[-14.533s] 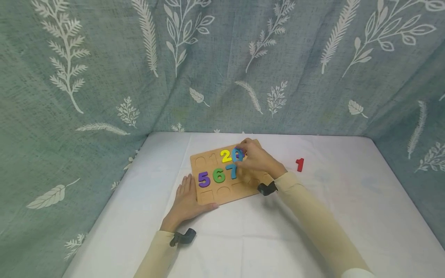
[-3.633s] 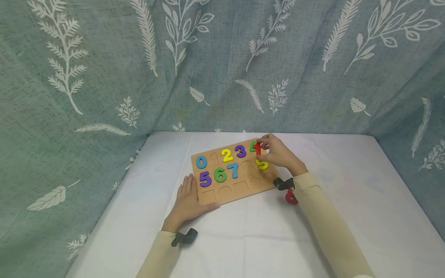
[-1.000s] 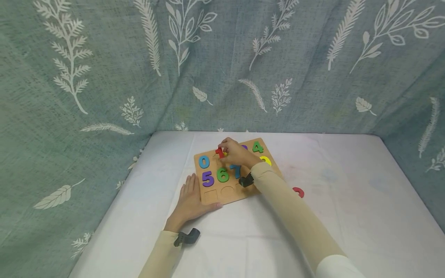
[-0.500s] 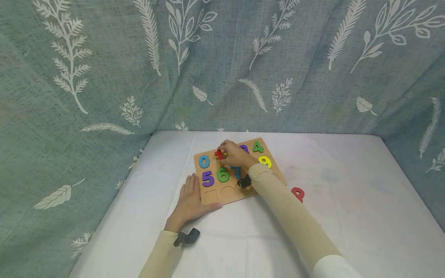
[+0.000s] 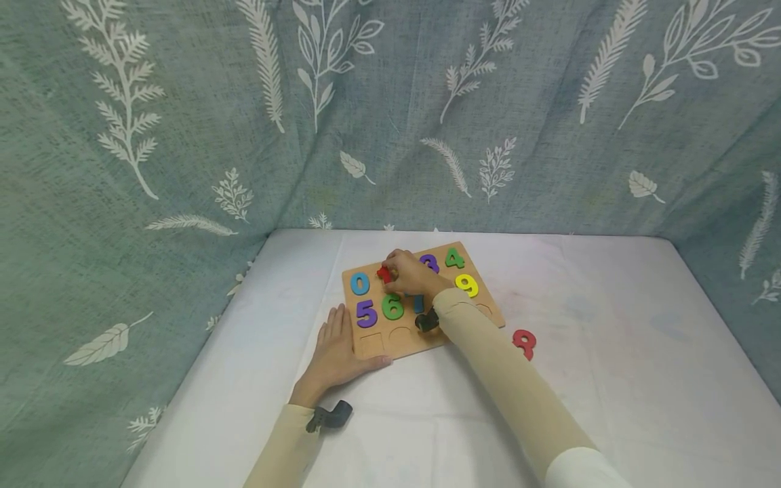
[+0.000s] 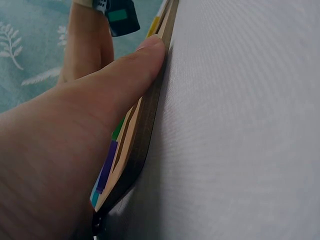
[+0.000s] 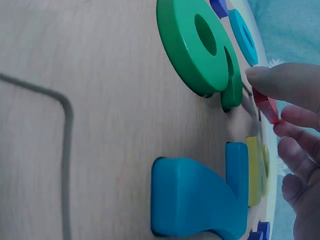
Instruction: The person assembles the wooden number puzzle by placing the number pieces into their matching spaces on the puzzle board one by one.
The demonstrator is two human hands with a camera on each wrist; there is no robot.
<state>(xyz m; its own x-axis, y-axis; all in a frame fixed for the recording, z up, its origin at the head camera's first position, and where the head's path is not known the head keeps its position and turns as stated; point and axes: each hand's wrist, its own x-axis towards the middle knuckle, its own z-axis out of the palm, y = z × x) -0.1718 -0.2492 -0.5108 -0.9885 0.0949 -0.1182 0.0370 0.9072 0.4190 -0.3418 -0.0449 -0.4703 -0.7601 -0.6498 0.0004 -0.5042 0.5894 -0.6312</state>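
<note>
My right hand [image 5: 411, 274] pinches a red number 1 [image 5: 384, 274] over the top row of a wooden number puzzle board [image 5: 405, 347], right of the blue 0 [image 5: 353, 284]. In the right wrist view, thumb and fingertips hold the red 1 [image 7: 266, 106] at a slant, beyond the green 6 [image 7: 185, 55] and blue 7 [image 7: 195, 200]. It looks tilted, and its contact with the board is unclear. My left hand [image 5: 332, 352] rests against the board's near left corner, fingers straight along the side and thumb [image 6: 145, 60] along the front edge. The 2 is mostly hidden behind my right hand.
A red 8 [image 5: 527, 348] lies on the white tablecloth [image 5: 610, 379] right of the board, partly covered by my right sleeve. Purple 5 [image 5: 366, 322], purple 3 [image 5: 430, 261], green 4 [image 5: 454, 263] and yellow 9 [image 5: 459, 285] sit on the board. A patterned curtain [image 5: 390, 135] hangs behind.
Earlier my right hand held the blue 0, now on the board. It then carried the red 1 leftward from near the 4, and has lowered it slightly. My left hand stays put.
</note>
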